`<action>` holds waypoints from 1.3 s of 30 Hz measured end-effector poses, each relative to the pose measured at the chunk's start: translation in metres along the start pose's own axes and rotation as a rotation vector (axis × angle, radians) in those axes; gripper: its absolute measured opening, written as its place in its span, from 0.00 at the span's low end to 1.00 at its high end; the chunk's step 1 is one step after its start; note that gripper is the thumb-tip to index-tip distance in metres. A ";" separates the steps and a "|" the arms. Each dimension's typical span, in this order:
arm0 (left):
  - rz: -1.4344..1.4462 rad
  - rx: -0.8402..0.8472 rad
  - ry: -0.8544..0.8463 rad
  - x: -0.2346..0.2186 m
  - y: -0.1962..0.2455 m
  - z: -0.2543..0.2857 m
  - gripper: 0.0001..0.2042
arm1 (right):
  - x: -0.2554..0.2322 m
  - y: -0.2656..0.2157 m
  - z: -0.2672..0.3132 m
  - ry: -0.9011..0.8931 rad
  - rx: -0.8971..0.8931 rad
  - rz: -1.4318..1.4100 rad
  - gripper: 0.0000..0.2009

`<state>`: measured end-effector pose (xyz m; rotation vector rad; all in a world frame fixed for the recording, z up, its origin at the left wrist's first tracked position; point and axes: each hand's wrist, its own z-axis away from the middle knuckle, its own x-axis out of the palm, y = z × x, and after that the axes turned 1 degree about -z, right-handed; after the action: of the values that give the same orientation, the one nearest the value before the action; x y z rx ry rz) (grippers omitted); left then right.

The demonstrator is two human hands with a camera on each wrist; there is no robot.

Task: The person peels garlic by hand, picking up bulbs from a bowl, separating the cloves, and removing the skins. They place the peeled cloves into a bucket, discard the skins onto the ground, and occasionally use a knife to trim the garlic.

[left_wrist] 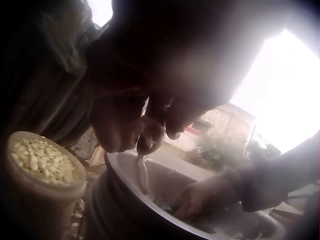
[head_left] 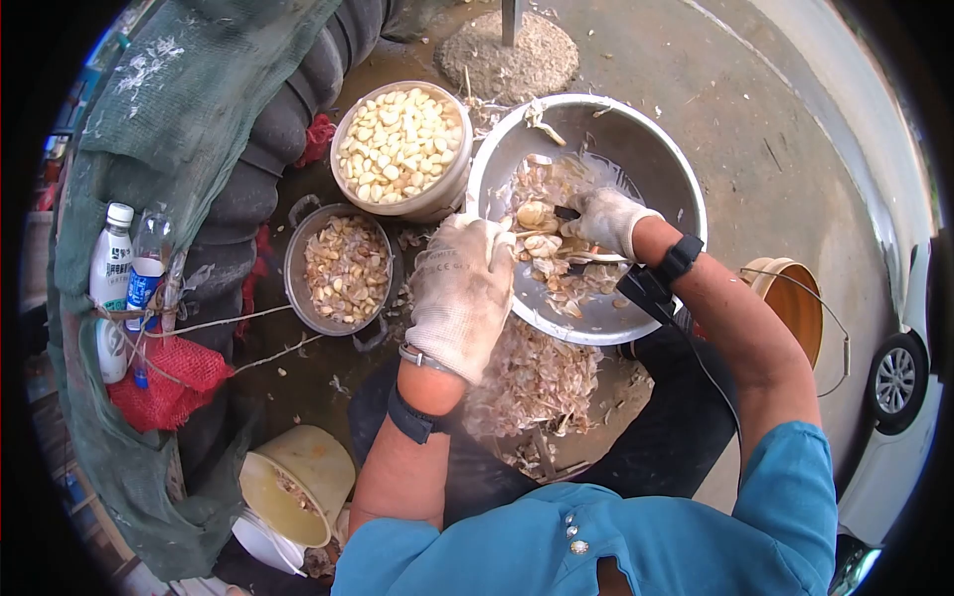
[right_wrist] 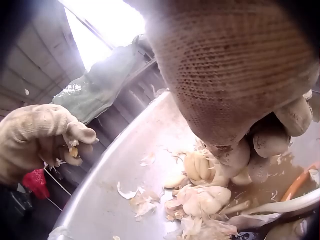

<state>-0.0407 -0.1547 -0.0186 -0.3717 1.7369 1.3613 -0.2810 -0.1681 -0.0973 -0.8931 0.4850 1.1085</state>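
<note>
In the head view, the gloved left hand (head_left: 460,288) is at the near-left rim of a metal bowl (head_left: 689,169). The right wrist view shows the left hand (right_wrist: 45,135) pinching a small garlic piece (right_wrist: 74,151). Inside the bowl, the gloved right hand (head_left: 608,221) reaches down with curled fingers beside garlic bulbs (head_left: 537,216). Close up, the right hand's (right_wrist: 235,75) fingertips touch garlic cloves (right_wrist: 200,165) among loose skins (right_wrist: 144,201); a dark patch between the fingers is unclear. Both hands look dark in the left wrist view.
A tub of peeled cloves (head_left: 399,147) and a smaller pot of garlic (head_left: 346,268) stand left of the bowl. Skins (head_left: 542,382) pile below it. A bucket (head_left: 790,308) stands right, another (head_left: 308,482) lower left. Bottles (head_left: 111,258) hang by green netting.
</note>
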 end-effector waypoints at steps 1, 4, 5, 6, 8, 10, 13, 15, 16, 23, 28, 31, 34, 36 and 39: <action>0.001 0.001 0.003 0.000 -0.001 0.000 0.06 | 0.000 0.002 0.001 0.001 0.000 0.002 0.18; -0.021 0.076 0.011 0.002 -0.004 0.000 0.08 | 0.001 0.004 0.008 0.057 0.083 -0.078 0.18; 0.001 0.071 0.021 0.002 -0.003 0.000 0.08 | 0.003 0.003 0.011 0.086 0.044 -0.049 0.18; 0.020 0.064 0.030 0.002 -0.003 0.000 0.08 | 0.005 0.001 0.012 0.115 0.002 -0.023 0.18; -0.001 0.033 0.011 0.001 -0.001 0.001 0.06 | 0.010 -0.003 0.013 0.097 0.025 -0.001 0.18; -0.008 0.002 -0.015 0.001 0.000 0.001 0.06 | 0.012 -0.005 0.015 0.081 0.056 0.027 0.18; 0.034 0.008 -0.008 0.002 -0.002 0.002 0.06 | 0.014 -0.008 0.014 0.055 0.068 0.017 0.22; 0.032 0.009 -0.019 -0.001 0.001 0.002 0.06 | 0.011 -0.015 0.017 0.021 0.098 0.030 0.23; 0.029 0.007 -0.033 -0.002 0.002 0.002 0.06 | 0.007 -0.022 0.021 0.003 0.113 0.048 0.23; 0.020 0.012 -0.022 0.002 0.001 0.001 0.06 | 0.024 -0.022 0.024 0.105 0.071 0.011 0.25; 0.048 -0.013 -0.048 0.000 0.004 0.005 0.06 | 0.022 -0.025 0.029 0.033 0.080 -0.001 0.19; -0.146 0.138 -0.048 0.011 -0.013 0.006 0.10 | 0.018 -0.026 0.030 -0.010 0.092 0.039 0.21; -0.181 0.222 0.011 0.012 -0.020 0.002 0.13 | 0.015 -0.025 0.031 -0.001 0.085 0.007 0.22; -0.177 0.237 0.037 0.010 -0.018 0.002 0.13 | 0.016 -0.023 0.034 0.018 0.060 -0.035 0.22; -0.164 0.289 0.069 0.002 -0.013 -0.001 0.13 | 0.014 -0.021 0.037 -0.008 0.088 -0.069 0.22</action>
<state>-0.0333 -0.1592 -0.0288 -0.3926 1.8838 0.9745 -0.2595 -0.1337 -0.0787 -0.8222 0.4897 1.0199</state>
